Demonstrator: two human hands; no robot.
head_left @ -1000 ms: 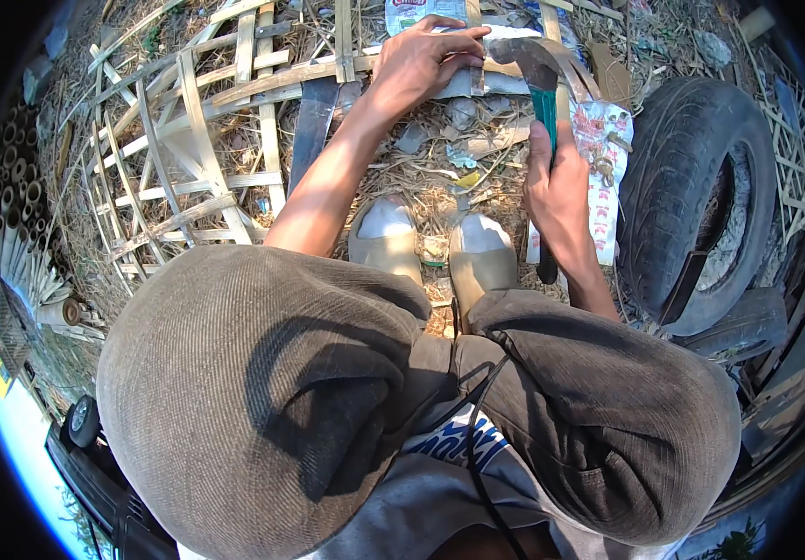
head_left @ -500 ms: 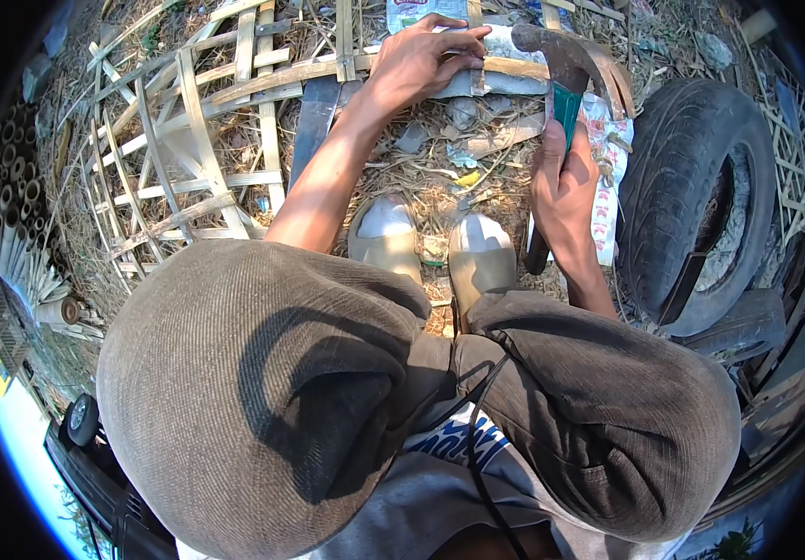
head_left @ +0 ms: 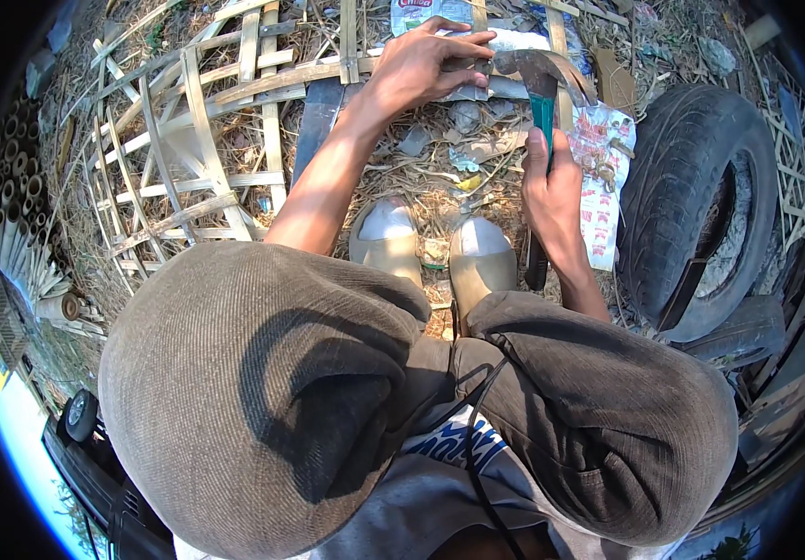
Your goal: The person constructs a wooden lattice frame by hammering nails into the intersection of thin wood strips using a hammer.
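View from above of a squatting person at work on a woven frame. The right hand (head_left: 552,191) is wrapped tight around the handle of a hammer (head_left: 543,89), whose shaft is teal along the upper part and dark at the butt end that sticks out below the palm near the right shoe; the thumb lies along the teal grip. The hammer's head is dull grey metal, worn and slightly rusty (a curved claw bends away to the right), and it sits against a pale bamboo strip (head_left: 328,67) that runs crosswise at the top of the view. The left hand (head_left: 426,61) lies palm down on that same strip just to the left of the hammer head, fingers bent and pressing on it; whether it pinches anything small underneath cannot be told. The strip belongs to a flat bamboo lattice (head_left: 188,149) of split slats spread over the ground to the person's left. Two pale shoes (head_left: 388,233) stand on dry straw and litter between the knees. A worn black tyre (head_left: 701,196) lies near the right hand, beside a printed plastic wrapper (head_left: 603,187).
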